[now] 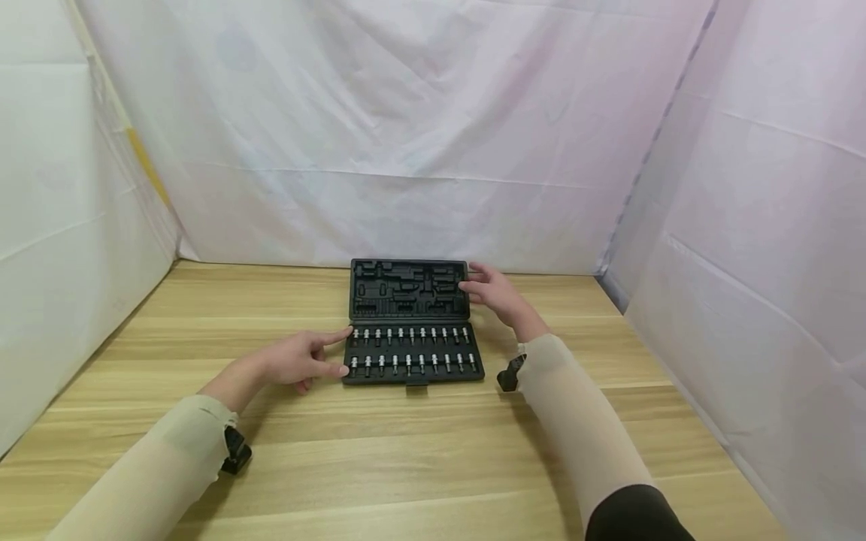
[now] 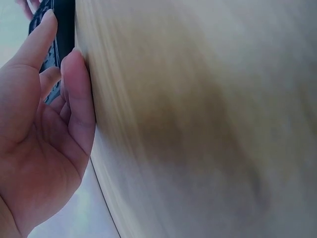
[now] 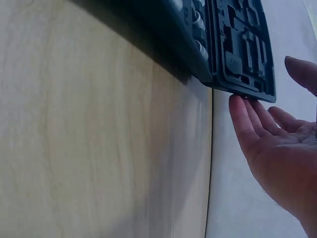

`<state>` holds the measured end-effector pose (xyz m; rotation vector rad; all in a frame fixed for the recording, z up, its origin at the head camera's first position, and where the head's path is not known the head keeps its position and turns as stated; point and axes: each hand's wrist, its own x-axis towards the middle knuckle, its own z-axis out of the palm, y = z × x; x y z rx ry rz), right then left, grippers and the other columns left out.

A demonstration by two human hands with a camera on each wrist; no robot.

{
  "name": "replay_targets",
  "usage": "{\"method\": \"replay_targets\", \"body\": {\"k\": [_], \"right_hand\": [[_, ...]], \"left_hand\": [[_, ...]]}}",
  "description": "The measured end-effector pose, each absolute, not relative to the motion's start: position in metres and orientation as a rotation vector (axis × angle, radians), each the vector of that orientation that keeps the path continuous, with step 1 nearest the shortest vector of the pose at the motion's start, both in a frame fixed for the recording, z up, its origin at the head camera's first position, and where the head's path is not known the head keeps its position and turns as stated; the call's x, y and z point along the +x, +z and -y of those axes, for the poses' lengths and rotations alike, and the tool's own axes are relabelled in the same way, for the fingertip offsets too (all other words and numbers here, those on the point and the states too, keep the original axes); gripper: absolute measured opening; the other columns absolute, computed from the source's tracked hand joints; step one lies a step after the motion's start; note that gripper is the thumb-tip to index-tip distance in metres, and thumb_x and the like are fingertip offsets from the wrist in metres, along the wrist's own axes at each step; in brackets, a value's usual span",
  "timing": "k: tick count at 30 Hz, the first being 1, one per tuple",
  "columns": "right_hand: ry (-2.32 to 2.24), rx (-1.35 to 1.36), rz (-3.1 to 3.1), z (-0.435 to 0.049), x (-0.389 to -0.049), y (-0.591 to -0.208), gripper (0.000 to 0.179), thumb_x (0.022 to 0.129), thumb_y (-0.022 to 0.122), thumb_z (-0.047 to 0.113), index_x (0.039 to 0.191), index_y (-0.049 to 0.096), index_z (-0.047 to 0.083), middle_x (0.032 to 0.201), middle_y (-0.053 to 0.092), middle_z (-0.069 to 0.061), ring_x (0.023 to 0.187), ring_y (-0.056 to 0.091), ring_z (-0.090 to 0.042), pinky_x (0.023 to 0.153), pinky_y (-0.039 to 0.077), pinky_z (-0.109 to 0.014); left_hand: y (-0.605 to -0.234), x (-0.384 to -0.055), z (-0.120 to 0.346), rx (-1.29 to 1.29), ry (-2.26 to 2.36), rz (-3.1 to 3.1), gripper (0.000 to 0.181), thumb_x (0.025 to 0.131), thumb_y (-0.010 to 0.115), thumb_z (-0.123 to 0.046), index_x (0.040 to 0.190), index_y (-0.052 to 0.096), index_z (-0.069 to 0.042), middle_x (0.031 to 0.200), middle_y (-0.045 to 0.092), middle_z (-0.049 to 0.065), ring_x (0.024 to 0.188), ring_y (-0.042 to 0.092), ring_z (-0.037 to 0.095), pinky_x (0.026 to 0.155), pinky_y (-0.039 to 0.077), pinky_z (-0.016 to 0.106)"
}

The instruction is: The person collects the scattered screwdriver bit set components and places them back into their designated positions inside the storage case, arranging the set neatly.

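Note:
A black socket-bit case lies unfolded on the table, its base (image 1: 414,348) toward me and its lid (image 1: 410,309) raised behind. Two rows of silver-collared socket bits (image 1: 409,361) fill the base; moulded recesses mark the lid. My left hand (image 1: 294,361) reaches the base's left side, index finger and thumb extended to its edge, other fingers bent underneath. At the lid's right edge, my right hand (image 1: 499,294) touches with its fingertips. In the right wrist view those fingers (image 3: 242,121) are fairly straight against the lid's edge (image 3: 270,74), the thumb standing apart.
The wood-grain table (image 1: 379,466) extends around the case on all sides. White sheeting (image 1: 406,135) hangs close behind the lid, with more sheeting at left and right. A black wrist device (image 1: 237,451) sits on the left sleeve, another (image 1: 512,373) on the right.

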<state>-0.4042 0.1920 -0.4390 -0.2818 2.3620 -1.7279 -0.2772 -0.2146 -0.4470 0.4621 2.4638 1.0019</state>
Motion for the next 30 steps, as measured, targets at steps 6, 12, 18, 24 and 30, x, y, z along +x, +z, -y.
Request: {"method": "replay_targets", "body": {"k": [6,12,18,24,30], "right_hand": [[-1.862,-0.321,-2.275,-0.197,-0.400,-0.434,0.073,0.113,0.064,0.019,0.176,0.026,0.014,0.177,0.030,-0.025,0.159,0.042,-0.043,0.130,0.039,-0.061],[-1.870,-0.418,-2.252,-0.203,-0.390,-0.428,0.066,0.115,0.061,0.026,0.174,0.033,0.024,0.179,0.025,-0.022,0.163,0.037,-0.041,0.131,0.035,-0.065],[-1.898,-0.434,-2.278,-0.207,-0.377,-0.422,0.053,0.117,0.055,0.036,0.164,0.045,0.014,0.168,0.041,-0.020,0.151,0.049,-0.042,0.123,0.047,-0.064],[-1.898,-0.453,-2.307,-0.209,-0.362,-0.417,0.029,0.116,0.058,0.036,0.135,0.055,0.014,0.140,0.055,-0.017,0.133,0.060,-0.034,0.117,0.053,-0.064],[-1.756,-0.543,-2.367,-0.214,-0.347,-0.414,0.038,0.115,0.061,0.034,0.147,0.057,0.015,0.153,0.053,-0.016,0.145,0.054,-0.036,0.122,0.049,-0.062]], "left_hand": [[-0.447,-0.277,0.215,0.464,0.999,-2.465,0.090,0.102,0.080,-0.042,0.175,0.029,-0.025,0.083,0.047,0.004,0.063,0.054,0.018,0.060,0.060,0.036],[-0.446,-0.278,0.215,0.465,1.005,-2.458,0.090,0.103,0.079,-0.041,0.175,0.029,-0.025,0.081,0.047,0.005,0.060,0.053,0.017,0.059,0.060,0.036],[-0.446,-0.279,0.215,0.465,0.996,-2.461,0.091,0.102,0.080,-0.042,0.175,0.029,-0.025,0.081,0.047,0.004,0.061,0.053,0.017,0.059,0.060,0.036],[-0.446,-0.280,0.216,0.473,0.991,-2.470,0.091,0.102,0.080,-0.041,0.175,0.030,-0.023,0.083,0.050,0.006,0.060,0.054,0.017,0.059,0.060,0.036],[-0.446,-0.280,0.216,0.484,0.990,-2.471,0.091,0.102,0.080,-0.041,0.175,0.030,-0.021,0.084,0.051,0.006,0.061,0.056,0.017,0.059,0.061,0.035]]}}
